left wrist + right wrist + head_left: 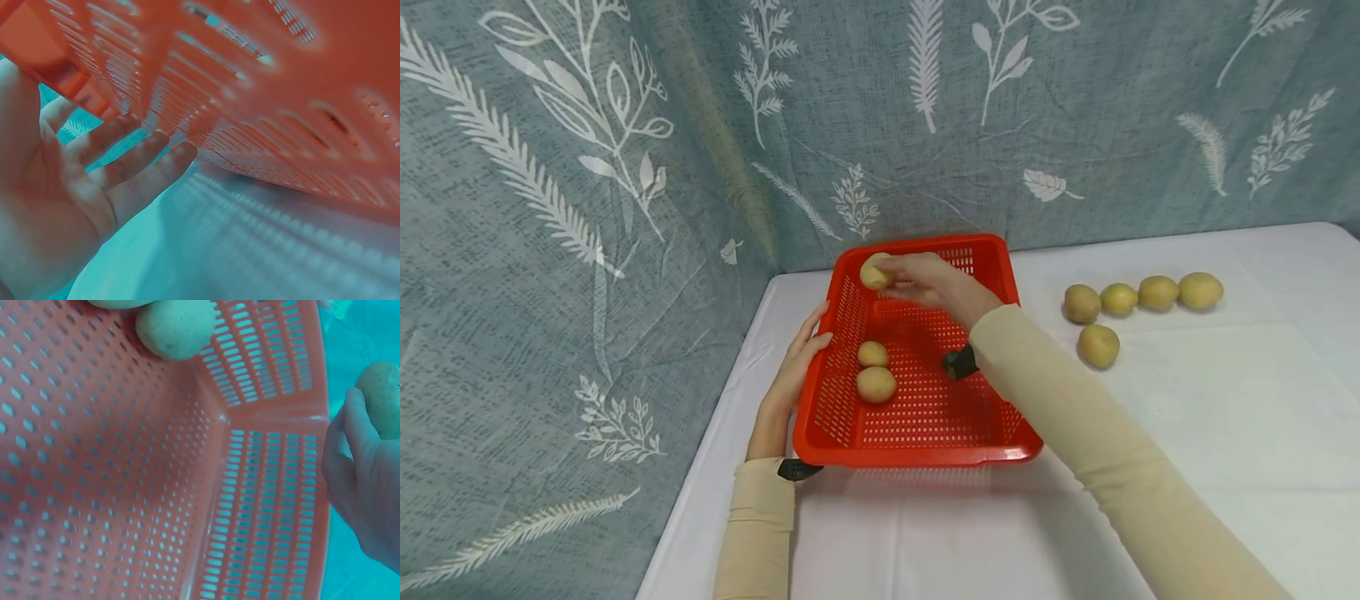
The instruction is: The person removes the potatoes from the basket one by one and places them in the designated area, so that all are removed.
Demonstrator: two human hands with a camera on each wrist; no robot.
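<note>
In the head view, my right hand [921,279] holds a potato [874,272] between thumb and fingers above the far left part of a red plastic basket [917,456]. The right wrist view also shows this potato [381,400] at the fingertips, beyond the basket's rim. Two more potatoes lie on the basket floor near its left side, a smaller one [872,354] and a larger one [877,385]. My left hand [790,371] rests against the basket's left side. Its fingers [150,178] lie fairly straight along the slotted outer wall in the left wrist view.
Right of the basket, several potatoes [1158,292] form a row on the white tablecloth [1210,400], with a single potato [1098,346] in front. A grey-green curtain [880,125] with white leaf prints hangs behind and at the left.
</note>
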